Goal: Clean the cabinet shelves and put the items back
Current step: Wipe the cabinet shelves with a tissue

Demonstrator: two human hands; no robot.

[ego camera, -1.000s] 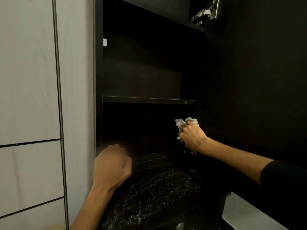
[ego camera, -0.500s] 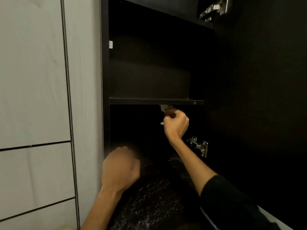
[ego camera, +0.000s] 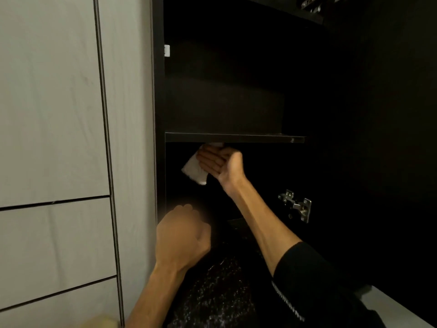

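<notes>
Wall panels [ego camera: 52,114], pale and smooth, sit left of the dark cabinet [ego camera: 159,91]. Left hand [ego camera: 182,235] is a loose fist holding nothing, low at the opening. Above it, right hand [ego camera: 221,163] curls round a crumpled white cloth [ego camera: 195,170], its long side slanting down-right, tight under the flat shelf [ego camera: 236,138]. Metal hinge [ego camera: 296,205] right of that wrist.

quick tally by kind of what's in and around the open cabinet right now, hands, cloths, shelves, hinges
hands: 2, left hand and right hand
white cloth: 1, held by the right hand under the shelf
shelf boards: 2, the other being the upper shelf
metal hinge sets: 2, with the upper hinge at the top edge
total: 7
</notes>
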